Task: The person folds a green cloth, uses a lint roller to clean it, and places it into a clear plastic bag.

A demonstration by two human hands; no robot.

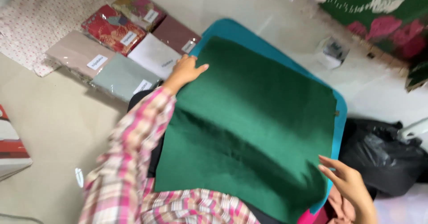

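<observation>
Here, left hand (185, 70) flat on green cloth (249, 126), right hand (347, 184) open, teal board (232, 27) mostly hidden.

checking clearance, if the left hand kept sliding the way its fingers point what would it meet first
The left hand rests on the dark green cloth, fingers pointing right across it. Going on, it would probably meet only more green cloth, then the turquoise board's edge; depth is unclear.

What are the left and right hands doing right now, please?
Left hand: open, resting flat on the green cloth.
Right hand: open, fingers touching the cloth's edge.
</observation>
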